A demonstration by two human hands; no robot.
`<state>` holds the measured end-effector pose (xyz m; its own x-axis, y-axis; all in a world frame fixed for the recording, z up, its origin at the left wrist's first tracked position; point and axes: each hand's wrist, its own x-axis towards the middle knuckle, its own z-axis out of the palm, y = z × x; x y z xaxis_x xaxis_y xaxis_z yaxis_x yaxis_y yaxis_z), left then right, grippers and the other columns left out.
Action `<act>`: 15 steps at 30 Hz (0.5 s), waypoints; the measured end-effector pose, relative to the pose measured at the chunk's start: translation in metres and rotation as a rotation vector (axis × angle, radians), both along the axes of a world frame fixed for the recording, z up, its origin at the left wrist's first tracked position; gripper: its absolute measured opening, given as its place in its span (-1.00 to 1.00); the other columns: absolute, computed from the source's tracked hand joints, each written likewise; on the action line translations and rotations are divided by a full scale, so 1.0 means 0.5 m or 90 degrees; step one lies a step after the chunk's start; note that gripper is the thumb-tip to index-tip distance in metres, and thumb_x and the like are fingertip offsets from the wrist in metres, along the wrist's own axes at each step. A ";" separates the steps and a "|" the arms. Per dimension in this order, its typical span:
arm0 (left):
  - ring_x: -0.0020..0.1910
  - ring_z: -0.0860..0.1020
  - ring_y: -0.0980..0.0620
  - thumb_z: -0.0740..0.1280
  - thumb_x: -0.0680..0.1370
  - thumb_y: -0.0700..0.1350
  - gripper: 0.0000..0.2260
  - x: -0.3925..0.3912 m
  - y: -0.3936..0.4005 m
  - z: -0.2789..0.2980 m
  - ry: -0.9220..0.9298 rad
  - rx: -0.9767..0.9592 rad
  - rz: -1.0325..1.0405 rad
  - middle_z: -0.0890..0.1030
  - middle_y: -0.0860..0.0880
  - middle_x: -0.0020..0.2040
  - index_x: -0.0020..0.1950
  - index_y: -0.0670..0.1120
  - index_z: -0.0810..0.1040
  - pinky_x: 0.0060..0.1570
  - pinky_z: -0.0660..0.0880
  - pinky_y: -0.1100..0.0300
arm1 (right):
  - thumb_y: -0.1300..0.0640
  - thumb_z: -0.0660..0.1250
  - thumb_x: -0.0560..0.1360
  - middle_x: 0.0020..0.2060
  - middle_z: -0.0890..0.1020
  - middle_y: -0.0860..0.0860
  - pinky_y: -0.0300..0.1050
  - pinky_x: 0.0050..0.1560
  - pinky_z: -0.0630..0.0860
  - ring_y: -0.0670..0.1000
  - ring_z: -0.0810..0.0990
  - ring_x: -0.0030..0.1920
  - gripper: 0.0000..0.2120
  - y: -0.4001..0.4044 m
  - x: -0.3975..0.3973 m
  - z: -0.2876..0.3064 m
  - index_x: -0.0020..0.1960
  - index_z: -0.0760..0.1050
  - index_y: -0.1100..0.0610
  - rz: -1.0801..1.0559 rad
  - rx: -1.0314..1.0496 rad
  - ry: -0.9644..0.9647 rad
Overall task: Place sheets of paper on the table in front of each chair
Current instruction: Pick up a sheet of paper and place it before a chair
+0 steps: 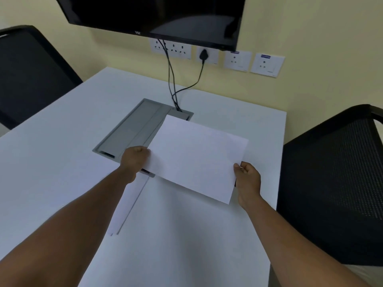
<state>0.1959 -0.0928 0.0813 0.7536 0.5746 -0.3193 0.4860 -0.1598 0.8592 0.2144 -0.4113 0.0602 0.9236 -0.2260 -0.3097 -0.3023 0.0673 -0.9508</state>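
Note:
I hold one blank white sheet of paper (196,156) just above the white table (62,154), over its right half. My left hand (134,160) pinches the sheet's left edge. My right hand (247,181) grips its near right corner. The sheet is tilted, with its far corner over the grey cable box. A black mesh chair (339,183) stands at the table's right side, close to the sheet. Another black chair (31,73) stands at the far left.
A grey cable box (132,131) is set into the table's middle, with black cables (174,88) running up to wall sockets (267,65). A dark screen (155,15) hangs on the yellow wall above the table's far edge.

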 end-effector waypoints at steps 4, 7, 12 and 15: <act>-0.33 0.50 0.02 0.35 0.54 -0.11 -0.84 0.030 -0.050 -0.032 0.010 0.010 -0.013 0.59 -0.01 -0.28 -0.24 -0.03 0.62 -0.43 0.46 0.28 | 0.17 0.35 0.57 -0.22 0.68 -0.07 -0.13 -0.16 0.53 -0.06 0.59 -0.25 -0.90 -0.055 0.030 -0.036 -0.09 0.62 0.07 -0.037 -0.055 0.025; -0.30 0.54 -0.06 0.38 0.53 -0.16 -0.87 0.054 -0.086 -0.065 -0.002 0.008 -0.028 0.63 -0.07 -0.27 -0.20 -0.09 0.67 -0.30 0.48 0.18 | 0.15 0.38 0.55 -0.18 0.68 -0.05 -0.06 -0.06 0.58 -0.01 0.62 -0.17 -0.88 -0.093 0.058 -0.060 -0.15 0.60 -0.01 -0.067 -0.090 0.043; -0.15 0.59 -0.05 0.41 0.52 -0.13 -0.91 0.099 -0.149 -0.114 -0.012 0.012 -0.045 0.67 -0.07 -0.11 -0.03 -0.12 0.67 -0.22 0.50 0.20 | 0.16 0.42 0.51 -0.29 0.62 -0.13 -0.18 -0.20 0.53 -0.05 0.60 -0.22 -0.84 -0.156 0.115 -0.097 -0.23 0.57 -0.01 -0.100 -0.166 0.059; -0.10 0.60 -0.03 0.43 0.51 -0.14 -0.94 0.125 -0.182 -0.141 -0.018 0.021 -0.060 0.67 -0.05 -0.08 -0.07 -0.10 0.67 -0.11 0.49 0.18 | 0.16 0.42 0.51 -0.33 0.60 -0.12 -0.26 -0.33 0.43 -0.06 0.57 -0.28 -0.81 -0.185 0.137 -0.120 -0.25 0.54 0.01 -0.111 -0.219 0.073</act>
<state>0.2585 -0.1839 0.0109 0.8131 0.5106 -0.2797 0.4434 -0.2319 0.8658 0.2829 -0.5036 0.0003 0.8263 -0.4844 -0.2873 -0.4197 -0.1895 -0.8877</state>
